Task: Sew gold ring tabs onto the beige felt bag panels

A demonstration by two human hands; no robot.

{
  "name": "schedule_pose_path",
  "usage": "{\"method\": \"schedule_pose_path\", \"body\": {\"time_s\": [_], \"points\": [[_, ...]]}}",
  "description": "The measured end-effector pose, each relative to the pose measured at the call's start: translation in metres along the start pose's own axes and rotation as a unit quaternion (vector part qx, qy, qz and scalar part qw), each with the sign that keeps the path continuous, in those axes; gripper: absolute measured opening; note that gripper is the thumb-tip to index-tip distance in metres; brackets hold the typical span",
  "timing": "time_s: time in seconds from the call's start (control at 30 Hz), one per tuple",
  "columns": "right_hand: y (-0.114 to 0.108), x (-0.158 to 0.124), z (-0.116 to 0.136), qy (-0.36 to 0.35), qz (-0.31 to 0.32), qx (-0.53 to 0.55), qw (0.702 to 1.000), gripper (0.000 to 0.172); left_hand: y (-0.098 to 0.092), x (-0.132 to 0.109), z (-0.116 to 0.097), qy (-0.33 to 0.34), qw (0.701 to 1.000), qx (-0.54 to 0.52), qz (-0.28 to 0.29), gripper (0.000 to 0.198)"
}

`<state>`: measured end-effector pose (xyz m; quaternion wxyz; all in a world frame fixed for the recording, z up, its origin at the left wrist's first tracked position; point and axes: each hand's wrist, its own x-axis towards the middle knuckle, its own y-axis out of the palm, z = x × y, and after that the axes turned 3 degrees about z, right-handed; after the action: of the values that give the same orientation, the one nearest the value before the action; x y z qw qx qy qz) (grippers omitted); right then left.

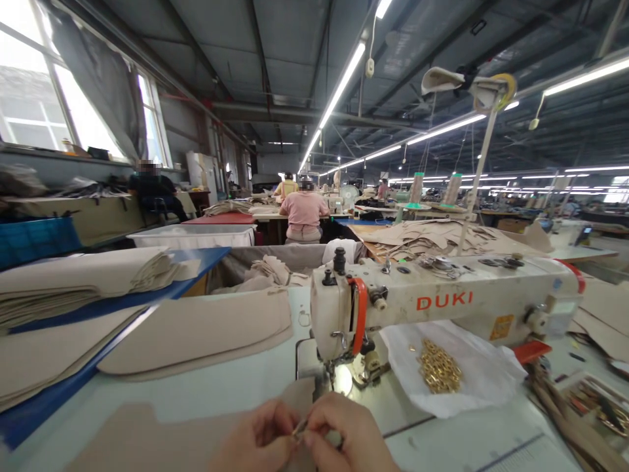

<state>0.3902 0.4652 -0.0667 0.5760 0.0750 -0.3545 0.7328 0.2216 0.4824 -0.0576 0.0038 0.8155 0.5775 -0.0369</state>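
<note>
Low in the middle of the view, my left hand [268, 432] and my right hand [344, 429] meet with fingertips pinched together. Between them is a small piece with a pale, slightly golden edge, mostly covered by the fingers, so its kind cannot be made out. Just beyond my hands stands a white sewing machine [442, 298] marked DUKI, its needle area lit. A beige cut panel [147, 436] lies under and left of my left hand. Right of the needle, a heap of gold metal hardware [439, 367] rests on a white sheet [486, 370].
Stacked beige panels [206, 331] lie on the table at left, more on a blue-topped table [196, 262]. A tray of small parts [597, 406] sits at far right. Thread cones [417, 190] stand behind the machine. A person in pink [304, 216] sits ahead.
</note>
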Motion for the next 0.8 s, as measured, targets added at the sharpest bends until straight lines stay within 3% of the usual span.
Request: {"method": "schedule_pose_path", "body": {"time_s": [0.17, 0.33, 0.53, 0.8], "points": [[-0.007, -0.001, 0.020, 0.018, -0.008, -0.006, 1.000, 0.014, 0.003, -0.004, -0.002, 0.023, 1.000, -0.011, -0.016, 0.016], [-0.007, -0.004, 0.019, 0.052, -0.004, 0.012, 0.999, 0.014, 0.006, -0.012, -0.008, 0.033, 0.999, 0.017, -0.024, 0.011], [-0.001, -0.005, 0.009, 0.173, 0.007, 0.174, 0.969, 0.016, 0.004, -0.011, -0.004, 0.052, 0.998, 0.014, -0.030, 0.008], [-0.001, -0.008, 0.005, 0.121, 0.013, 0.075, 0.990, 0.013, 0.006, -0.006, -0.005, -0.004, 0.995, -0.097, 0.003, 0.017]]}}
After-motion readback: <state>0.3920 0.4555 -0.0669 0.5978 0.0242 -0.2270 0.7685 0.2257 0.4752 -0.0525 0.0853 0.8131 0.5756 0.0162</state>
